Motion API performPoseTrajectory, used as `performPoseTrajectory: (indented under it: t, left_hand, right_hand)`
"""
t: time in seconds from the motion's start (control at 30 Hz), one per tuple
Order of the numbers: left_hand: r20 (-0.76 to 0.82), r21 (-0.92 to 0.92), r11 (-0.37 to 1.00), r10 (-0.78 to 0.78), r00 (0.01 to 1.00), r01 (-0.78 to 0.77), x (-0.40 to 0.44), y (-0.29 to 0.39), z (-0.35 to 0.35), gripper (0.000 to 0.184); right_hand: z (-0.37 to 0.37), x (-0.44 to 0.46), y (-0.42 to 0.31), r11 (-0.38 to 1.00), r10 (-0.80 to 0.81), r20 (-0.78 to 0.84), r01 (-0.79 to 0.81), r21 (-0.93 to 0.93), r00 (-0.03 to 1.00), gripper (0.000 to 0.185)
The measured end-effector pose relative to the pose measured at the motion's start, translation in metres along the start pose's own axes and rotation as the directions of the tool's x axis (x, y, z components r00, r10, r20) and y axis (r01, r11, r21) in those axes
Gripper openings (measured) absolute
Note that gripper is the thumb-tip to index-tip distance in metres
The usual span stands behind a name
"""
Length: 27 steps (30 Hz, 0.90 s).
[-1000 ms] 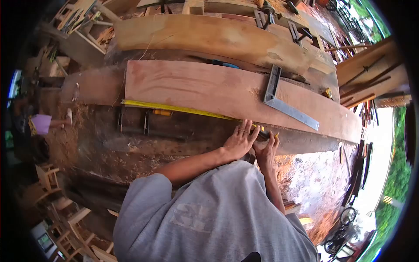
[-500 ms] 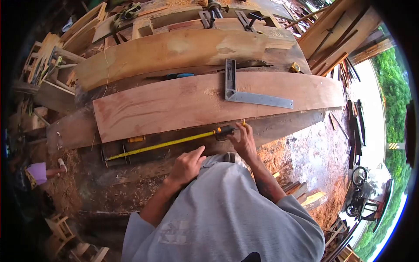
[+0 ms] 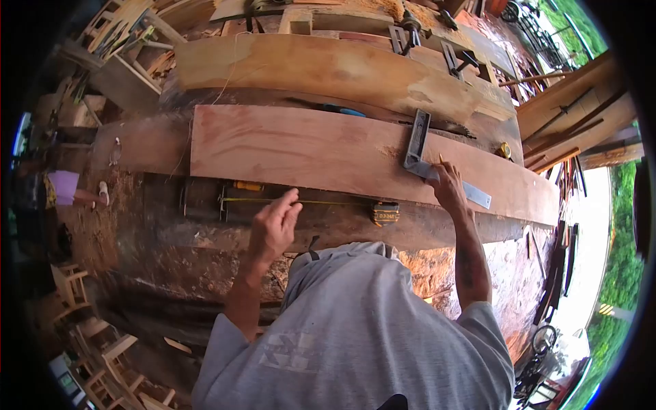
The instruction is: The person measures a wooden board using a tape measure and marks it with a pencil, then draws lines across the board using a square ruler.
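A reddish-brown wooden board (image 3: 294, 147) lies across the bench in front of me. On its right half rests a metal try square (image 3: 418, 133), its blade angled toward the front edge. My right hand (image 3: 449, 186) has its fingers closed at the blade, and a thin yellow stick like a pencil (image 3: 441, 158) pokes up from them. My left hand (image 3: 275, 229) hovers open near the board's front edge, holding nothing. Below that edge lies a black and yellow tape measure (image 3: 386, 213), its yellow blade (image 3: 328, 201) drawn out leftward and partly hidden behind my left hand.
A paler board (image 3: 307, 65) lies farther back, with a blue-handled tool (image 3: 345, 110) between the boards. Another yellow tape measure (image 3: 504, 150) sits at the right. Clamps (image 3: 465, 63) stand at the back. A person's legs (image 3: 85, 196) show at the left; stools (image 3: 113, 355) stand lower left.
My right hand has let go of the tape measure and moved right and up to the square. My left hand has lifted and opened. The view has shifted, moving the boards within the picture.
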State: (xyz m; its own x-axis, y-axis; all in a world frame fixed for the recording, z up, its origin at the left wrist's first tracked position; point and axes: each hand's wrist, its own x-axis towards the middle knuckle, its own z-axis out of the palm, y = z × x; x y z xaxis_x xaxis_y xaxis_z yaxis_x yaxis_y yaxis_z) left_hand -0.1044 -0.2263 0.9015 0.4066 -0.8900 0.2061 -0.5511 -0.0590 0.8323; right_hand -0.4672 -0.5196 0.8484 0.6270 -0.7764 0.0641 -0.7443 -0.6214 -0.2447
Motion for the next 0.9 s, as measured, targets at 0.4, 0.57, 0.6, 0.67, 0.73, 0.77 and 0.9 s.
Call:
performPoseTrajectory:
  t: [0.4, 0.57, 0.6, 0.67, 0.73, 0.77, 0.9]
  left_hand:
    - [0.25, 0.165, 0.806, 0.524, 0.814, -0.569, 0.046, 0.033, 0.053, 0.065]
    - [0.475, 0.212, 0.703, 0.534, 0.7, -0.679, 0.061, 0.031, 0.095, 0.068]
    - [0.482, 0.159, 0.723, 0.537, 0.692, -0.672, 0.058, 0.032, 0.099, 0.067]
    - [0.51, 0.104, 0.763, 0.51, 0.693, -0.638, 0.049, 0.037, 0.099, 0.065]
    - [0.539, 0.092, 0.793, 0.469, 0.7, -0.602, 0.039, 0.037, 0.092, 0.065]
    - [0.553, 0.086, 0.82, 0.433, 0.712, -0.566, 0.034, 0.038, 0.09, 0.064]
    - [0.585, 0.063, 0.823, 0.428, 0.689, -0.565, 0.024, 0.04, 0.079, 0.062]
  right_hand:
    - [0.007, 0.011, -0.038, 0.953, -0.226, 0.217, 0.169, 0.252, 0.95, 0.048]
    - [0.01, 0.003, -0.082, 0.971, -0.239, 0.09, 0.236, 0.044, 0.967, 0.079]
    - [0.02, -0.001, -0.085, 0.963, -0.268, 0.034, 0.266, 0.04, 0.963, 0.078]
    - [0.032, -0.01, -0.095, 0.987, -0.134, 0.037, 0.13, 0.097, 0.99, 0.067]
    - [0.035, -0.014, -0.103, 0.988, -0.04, 0.063, 0.03, 0.154, 0.997, 0.064]
    - [0.032, -0.012, -0.106, 0.981, -0.049, 0.039, 0.04, 0.191, 0.998, 0.063]
    - [0.03, -0.011, -0.099, 0.962, -0.135, 0.09, 0.108, 0.25, 0.987, 0.063]
